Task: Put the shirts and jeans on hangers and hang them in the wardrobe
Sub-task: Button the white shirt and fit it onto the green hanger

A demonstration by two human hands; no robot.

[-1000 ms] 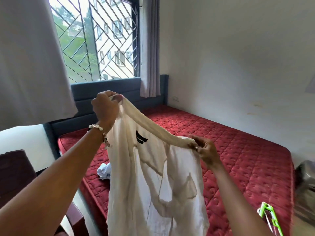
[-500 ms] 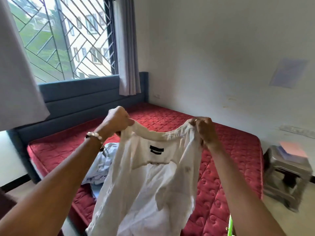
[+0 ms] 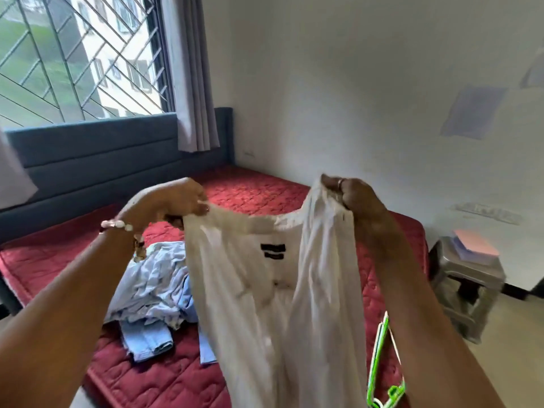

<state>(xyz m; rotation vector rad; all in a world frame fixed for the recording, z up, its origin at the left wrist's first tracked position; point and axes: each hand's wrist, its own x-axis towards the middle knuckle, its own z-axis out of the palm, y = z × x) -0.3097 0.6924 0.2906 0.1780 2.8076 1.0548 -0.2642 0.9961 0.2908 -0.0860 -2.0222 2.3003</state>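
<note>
White shirt [image 3: 273, 284] hung above the bed [image 3: 382, 278], its collar pinched by the left hand [image 3: 167, 201] and right hand [image 3: 353, 195]; loose grips could drop it beside the hangers [image 3: 382, 363].

Red mattress [image 3: 265, 195] under barred window [image 3: 79, 57], white wall [image 3: 353, 83].

A single head-worn wide-angle view looks forward and down from beside the bed's [image 3: 164, 375] near edge, close over outstretched forearms, facing the headboard [image 3: 88, 154] corner.
</note>
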